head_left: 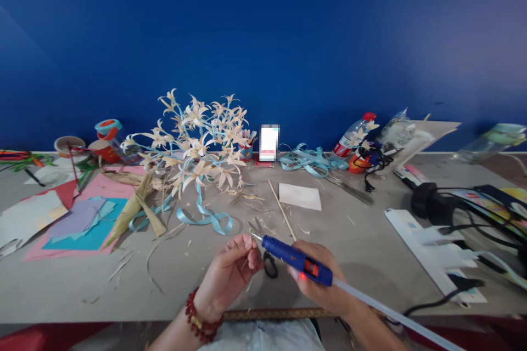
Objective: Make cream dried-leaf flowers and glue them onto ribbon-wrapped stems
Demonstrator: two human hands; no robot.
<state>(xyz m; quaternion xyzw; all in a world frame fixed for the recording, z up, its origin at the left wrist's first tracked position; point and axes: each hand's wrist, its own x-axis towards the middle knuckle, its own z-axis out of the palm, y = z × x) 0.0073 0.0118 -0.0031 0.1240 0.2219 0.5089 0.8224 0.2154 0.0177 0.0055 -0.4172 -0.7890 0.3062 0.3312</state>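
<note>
My right hand (319, 271) is wrapped round a blue glue gun (288, 254). A long translucent glue stick (382, 303) runs out of its back end, and a red light glows under its body. The metal nozzle points left at the fingertips of my left hand (230, 263), very near or touching. Those fingers are pinched together on a small, thin tan strip, mostly hidden by them. Black-handled scissors (270, 266) lie between my hands, partly covered. Beyond stands a bunch of cream flowers (197, 145) with pale blue stems.
A wooden stick (281, 209) and a white card (300, 196) lie ahead. Blue ribbon (308, 160) sits by the wall, dried husks (132, 211) and coloured paper (86, 230) to the left. A white power strip (428, 255) with cables lies right, near a bottle (352, 134).
</note>
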